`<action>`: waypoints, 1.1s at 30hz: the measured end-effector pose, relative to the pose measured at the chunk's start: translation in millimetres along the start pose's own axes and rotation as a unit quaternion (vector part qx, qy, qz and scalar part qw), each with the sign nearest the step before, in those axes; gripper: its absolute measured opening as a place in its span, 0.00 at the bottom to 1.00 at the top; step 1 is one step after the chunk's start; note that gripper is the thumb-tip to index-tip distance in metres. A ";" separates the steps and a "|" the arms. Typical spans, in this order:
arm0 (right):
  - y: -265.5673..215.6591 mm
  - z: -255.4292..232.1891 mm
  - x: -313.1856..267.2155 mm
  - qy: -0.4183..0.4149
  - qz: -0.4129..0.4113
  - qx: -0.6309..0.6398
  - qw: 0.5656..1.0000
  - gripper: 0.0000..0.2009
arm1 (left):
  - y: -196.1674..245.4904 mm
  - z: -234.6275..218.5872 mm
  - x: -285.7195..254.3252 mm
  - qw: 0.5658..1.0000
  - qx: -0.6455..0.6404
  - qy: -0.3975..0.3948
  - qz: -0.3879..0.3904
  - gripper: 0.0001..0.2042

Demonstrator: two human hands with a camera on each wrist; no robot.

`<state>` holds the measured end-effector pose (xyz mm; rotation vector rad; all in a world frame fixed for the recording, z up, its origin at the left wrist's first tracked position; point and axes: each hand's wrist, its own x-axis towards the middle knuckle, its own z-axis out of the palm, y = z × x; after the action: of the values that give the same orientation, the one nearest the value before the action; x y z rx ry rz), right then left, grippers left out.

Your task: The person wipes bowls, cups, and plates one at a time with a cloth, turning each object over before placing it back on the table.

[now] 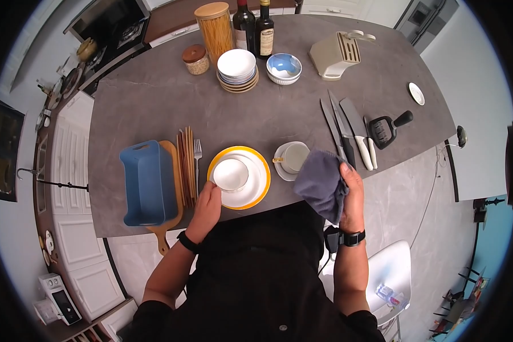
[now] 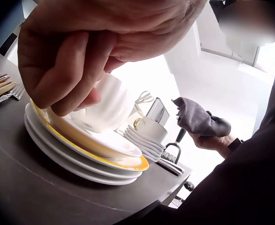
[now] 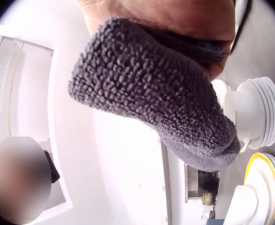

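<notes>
My left hand [image 1: 207, 208] pinches a white cup [image 1: 231, 174] by its near left side. That cup stands on a stack of white plates [image 2: 81, 171], the upper one with a yellow rim [image 1: 266, 191]. In my right hand [image 1: 353, 196] is a crumpled grey-purple cloth [image 1: 320, 181], gripped with the thumb on top and held up above the table's front edge. Close to the cloth, a second cup [image 1: 296, 157] with a small yellow tag sits on stacked white saucers [image 3: 269, 112]. The right fingers are mostly hidden by the cloth.
Left lie a blue bin [image 1: 149, 191] on a wooden board [image 1: 164, 239], chopsticks [image 1: 186, 165] and a fork [image 1: 198, 151]. Knives [image 1: 353, 122] and a black-handled tool [image 1: 385, 131] lie right. Bowls [image 1: 236, 64], bottles [image 1: 244, 28], jars and a knife block [image 1: 335, 56] stand behind.
</notes>
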<state>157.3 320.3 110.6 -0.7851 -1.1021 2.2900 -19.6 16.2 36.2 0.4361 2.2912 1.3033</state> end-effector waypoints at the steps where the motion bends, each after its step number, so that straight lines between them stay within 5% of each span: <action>1: 0.5 7.8 1.8 -0.004 -0.011 -0.002 1.000 0.15 | 5.0 1.2 -1.3 1.000 0.010 0.014 0.016 0.12; 7: 32.2 84.9 1.3 -0.126 -0.123 -0.269 0.947 0.18 | 57.0 3.8 -12.2 0.980 0.135 0.052 0.138 0.09; 9: 41.6 113.0 -9.4 -0.198 -0.183 -0.435 0.859 0.16 | 71.4 2.8 -11.2 0.969 0.150 0.075 0.181 0.09; 11: 78.0 110.4 -4.4 -0.255 -0.337 -0.459 0.782 0.15 | 84.6 -1.0 -8.3 0.958 0.147 0.103 0.222 0.10; 12: 77.3 111.5 -7.4 -0.278 -0.285 -0.431 0.810 0.15 | 89.2 -5.3 -5.0 0.956 0.111 0.108 0.249 0.07; 18: 62.3 108.9 -10.9 -0.293 -0.356 -0.468 0.754 0.15 | 102.7 -11.6 -10.7 0.963 0.141 0.017 0.231 0.08; 21: 64.6 100.5 -12.5 -0.295 -0.228 -0.419 0.828 0.15 | 109.7 -12.0 -11.5 0.959 0.118 -0.003 0.256 0.08; 24: 68.3 104.2 -18.5 -0.249 -0.046 -0.258 0.933 0.15 | 109.7 -16.0 -11.1 0.962 0.069 -0.019 0.262 0.18; 25: 68.3 104.1 -16.8 -0.237 -0.027 -0.199 0.951 0.15 | 108.7 -16.0 -8.6 0.937 0.125 0.017 0.326 0.23; 27: 68.5 101.0 -11.2 -0.210 0.014 -0.076 0.975 0.16 | 99.0 -12.5 2.6 0.860 0.237 0.087 0.443 0.32; 31: 47.3 108.3 -11.3 -0.233 0.074 0.002 0.970 0.16 | 78.4 7.6 14.0 0.877 0.149 0.078 0.450 0.41; 33: 47.7 110.4 -13.8 -0.238 0.020 -0.054 0.969 0.17 | 82.0 12.0 18.4 0.891 0.102 0.070 0.436 0.42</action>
<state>85.1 225.6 132.5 -0.2935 -1.4359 2.5428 -25.0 74.7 97.4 1.6359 2.4373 1.4876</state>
